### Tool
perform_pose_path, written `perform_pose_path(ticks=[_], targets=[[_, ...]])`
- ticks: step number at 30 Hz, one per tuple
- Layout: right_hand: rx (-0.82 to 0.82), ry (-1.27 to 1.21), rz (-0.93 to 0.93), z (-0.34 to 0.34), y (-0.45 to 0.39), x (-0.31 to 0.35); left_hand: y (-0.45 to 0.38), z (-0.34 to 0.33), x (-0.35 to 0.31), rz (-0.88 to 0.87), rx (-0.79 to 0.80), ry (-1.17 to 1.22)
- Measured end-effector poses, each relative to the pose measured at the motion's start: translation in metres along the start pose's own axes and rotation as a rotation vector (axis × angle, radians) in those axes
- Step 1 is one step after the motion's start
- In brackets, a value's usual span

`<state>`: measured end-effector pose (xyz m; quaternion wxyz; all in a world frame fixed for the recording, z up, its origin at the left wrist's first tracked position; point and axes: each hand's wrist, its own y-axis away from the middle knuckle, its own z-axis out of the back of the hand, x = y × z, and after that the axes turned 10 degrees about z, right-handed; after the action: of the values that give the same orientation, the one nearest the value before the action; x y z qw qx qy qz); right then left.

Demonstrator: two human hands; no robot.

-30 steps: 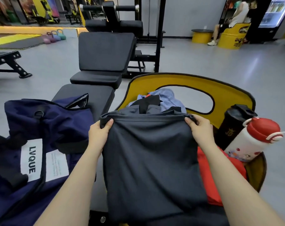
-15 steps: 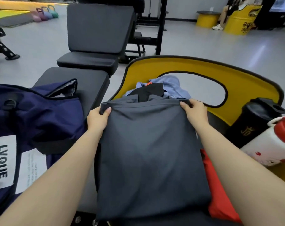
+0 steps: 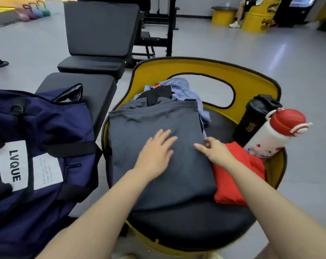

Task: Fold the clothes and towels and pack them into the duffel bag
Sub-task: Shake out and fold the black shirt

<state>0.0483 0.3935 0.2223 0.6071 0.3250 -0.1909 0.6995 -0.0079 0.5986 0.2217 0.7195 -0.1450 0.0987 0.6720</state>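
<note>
Navy fabric fills the left of the frame: that is the duffel bag (image 3: 37,146), lying on a black bench (image 3: 80,85) with its mouth gaping at the upper edge, ready to take what you fold. Right of it, in the centre, stands the yellow chair (image 3: 255,75) with the black seat, and on that seat lies the grey garment (image 3: 149,120), spread flat over a heap of blue and black clothes (image 3: 179,86) towards the top. A red cloth (image 3: 236,171) lies just beside it at right, touching its edge.

Your left hand (image 3: 156,152) lies flat with fingers straight on the grey cloth; your right hand (image 3: 214,150) rests at its right edge, fingers loosely bent, holding nothing that I can see. Smooth outward from the middle, then fold the far edge towards you so it stays square. Mind the two bottles (image 3: 270,131) leaning at right.
</note>
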Motion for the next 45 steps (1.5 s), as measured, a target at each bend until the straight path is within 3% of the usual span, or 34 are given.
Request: perform_pose_path(ticks=[3,7,10,12,14,16,18,23,27,29,32,35,38,41,45], targets=[[0.078,0.024,0.054,-0.002,0.015,-0.004,0.019,-0.02,-0.016,-0.017,0.201,-0.213],[0.086,0.049,0.075,0.001,0.026,-0.003,0.024,-0.023,-0.023,0.009,0.149,-0.302],[0.047,0.054,0.083,0.001,0.03,-0.002,0.04,-0.034,-0.043,-0.233,0.012,-0.2],[0.03,0.051,0.082,0.001,0.033,-0.002,0.053,-0.045,-0.054,-0.339,0.11,-0.264],[0.03,0.045,0.076,0.003,0.034,-0.003,0.058,-0.053,-0.06,-0.266,0.249,-0.34],[0.023,0.065,0.076,0.004,0.036,-0.002,0.054,-0.054,-0.061,-0.221,0.226,-0.318],[0.003,0.092,0.094,0.005,0.04,-0.001,0.048,-0.052,-0.061,-0.159,0.209,-0.148],[-0.041,0.039,0.044,0.011,0.05,-0.003,0.045,-0.031,-0.059,0.174,0.198,0.586],[0.102,-0.273,-0.088,0.009,0.062,0.001,0.048,-0.026,-0.059,0.291,0.21,0.689],[0.097,-0.359,-0.099,0.007,0.067,0.003,0.051,-0.025,-0.061,0.277,0.231,0.662],[0.091,-0.287,-0.062,0.006,0.071,0.003,0.055,-0.028,-0.06,0.244,0.284,0.594],[0.176,-0.259,-0.076,0.002,0.076,-0.001,0.058,-0.033,-0.057,0.095,0.433,0.431],[0.194,-0.269,-0.118,0.0,0.078,-0.007,0.063,-0.037,-0.048,-0.009,0.372,0.202],[0.138,-0.076,-0.129,-0.001,0.076,-0.013,0.069,-0.04,-0.033,-0.072,0.251,-0.199],[0.13,0.43,0.053,-0.003,0.078,-0.017,0.08,-0.041,-0.02,-0.128,0.271,-0.352]])
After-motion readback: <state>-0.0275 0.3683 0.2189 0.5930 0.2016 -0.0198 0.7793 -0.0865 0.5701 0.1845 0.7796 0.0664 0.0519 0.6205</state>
